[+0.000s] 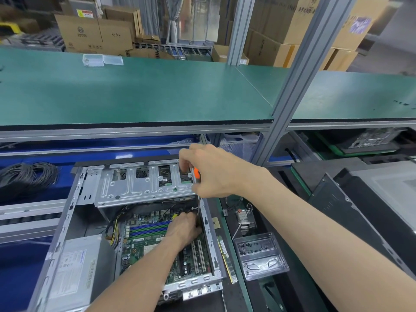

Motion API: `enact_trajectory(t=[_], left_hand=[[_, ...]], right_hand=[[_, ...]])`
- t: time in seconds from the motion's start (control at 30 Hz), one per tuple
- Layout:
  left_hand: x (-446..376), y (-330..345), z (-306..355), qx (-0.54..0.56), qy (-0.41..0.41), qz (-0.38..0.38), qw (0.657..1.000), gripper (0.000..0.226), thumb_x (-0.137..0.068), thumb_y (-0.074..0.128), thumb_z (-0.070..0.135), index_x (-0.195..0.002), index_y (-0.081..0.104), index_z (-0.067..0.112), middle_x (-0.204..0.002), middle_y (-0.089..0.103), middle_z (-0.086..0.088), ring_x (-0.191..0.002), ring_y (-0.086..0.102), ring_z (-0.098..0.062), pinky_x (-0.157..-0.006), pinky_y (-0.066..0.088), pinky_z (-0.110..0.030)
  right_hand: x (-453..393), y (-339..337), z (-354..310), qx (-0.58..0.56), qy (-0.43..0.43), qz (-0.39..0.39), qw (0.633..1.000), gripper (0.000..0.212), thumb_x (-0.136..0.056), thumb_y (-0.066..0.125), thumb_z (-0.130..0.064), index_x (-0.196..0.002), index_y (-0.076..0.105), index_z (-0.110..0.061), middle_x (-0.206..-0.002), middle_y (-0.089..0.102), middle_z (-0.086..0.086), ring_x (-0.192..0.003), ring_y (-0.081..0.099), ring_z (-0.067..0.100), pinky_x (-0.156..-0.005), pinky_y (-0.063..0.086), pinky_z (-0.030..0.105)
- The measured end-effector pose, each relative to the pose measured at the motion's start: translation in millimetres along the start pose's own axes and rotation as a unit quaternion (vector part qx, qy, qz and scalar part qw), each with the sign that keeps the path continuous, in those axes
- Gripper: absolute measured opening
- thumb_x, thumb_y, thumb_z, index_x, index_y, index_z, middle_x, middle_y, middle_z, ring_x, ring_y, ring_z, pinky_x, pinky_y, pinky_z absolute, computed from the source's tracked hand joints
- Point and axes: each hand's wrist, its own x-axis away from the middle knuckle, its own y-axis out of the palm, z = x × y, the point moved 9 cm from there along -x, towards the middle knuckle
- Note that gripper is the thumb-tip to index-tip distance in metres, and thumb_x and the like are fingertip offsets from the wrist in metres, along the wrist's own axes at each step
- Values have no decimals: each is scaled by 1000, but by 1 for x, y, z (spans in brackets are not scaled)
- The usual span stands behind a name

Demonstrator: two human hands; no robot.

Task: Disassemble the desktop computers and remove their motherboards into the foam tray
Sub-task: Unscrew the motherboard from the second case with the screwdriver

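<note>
Motherboard (157,242) seated flat on floor of open case (74,212), below drive cage (144,185). Right hand (213,172) gripping orange-handled screwdriver (196,174), shaft angled down toward board's far right corner. Left hand (184,226) there too, fingers curled, held object not discernible. Board likely light, stiff, fragile; best lifted by bare edges, clear of slots and cables.

No text on the boxes (94,34) or labels is legible.
</note>
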Motion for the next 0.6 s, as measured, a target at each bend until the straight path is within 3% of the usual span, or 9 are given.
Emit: enact_trajectory(t=[0.07,0.1,0.17,0.23,0.3,0.37,0.5,0.6], left_hand=[[1,0,0,2,1,0,1000,21,-92,62,32,-87,50,16,-83,58,-5,-73,57,-27,-61,46,-36],[1,0,0,1,0,0,1000,21,-92,62,33,-88,51,16,-84,58,-6,-73,57,-27,-61,46,-36],[1,0,-1,-4,-3,1,1000,22,-93,61,34,-88,50,16,-84,56,-5,-73,54,-27,-62,46,-35],[1,1,-1,-3,-5,0,1000,23,-93,61,34,-86,47,16,-83,52,-4,-74,53,-27,-62,45,-35],[1,0,-1,-6,-6,-3,1000,22,-93,59,34,-92,51,14,-89,54,-8,-81,56,-30,-65,45,-36],[0,1,-1,-11,-7,-4,1000,28,-94,57,35,-104,55,10,-100,58,-12,-88,57,-32,-68,45,-36],[0,1,-1,-12,-8,-5,1000,26,-93,60,34,-105,60,10,-100,65,-11,-79,56,-28,-68,51,-37],[-1,1,0,-9,-5,-4,1000,24,-93,61,33,-103,61,11,-94,66,-9,-76,56,-26,-66,51,-36]], right_hand=[[-1,-7,6,134,50,51,988,45,-89,63,-53,-112,53,-15,-73,37,-2,-74,47,28,-60,35,36],[-2,-9,7,167,70,59,982,47,-93,57,-55,-113,55,-12,-69,30,-3,-73,44,29,-59,32,36],[-6,-5,0,141,49,55,987,27,-98,56,-36,-106,55,-10,-70,29,-1,-77,49,33,-57,33,36],[-8,3,-7,86,7,15,996,10,-91,58,-15,-99,51,-14,-80,44,2,-83,52,30,-63,41,37],[-5,10,-12,23,-25,-34,999,24,-79,63,-5,-95,52,-20,-94,53,1,-85,52,22,-65,39,33],[-2,9,-16,-9,-38,-31,999,32,-73,68,-7,-95,52,-23,-98,49,-1,-83,52,21,-59,36,32],[1,-6,-5,147,37,71,986,37,-88,66,-47,-98,49,-15,-71,30,-2,-71,42,28,-59,31,35],[-2,-4,-2,110,29,64,991,19,-94,60,-26,-91,45,-14,-71,33,-2,-76,46,29,-60,35,36]])
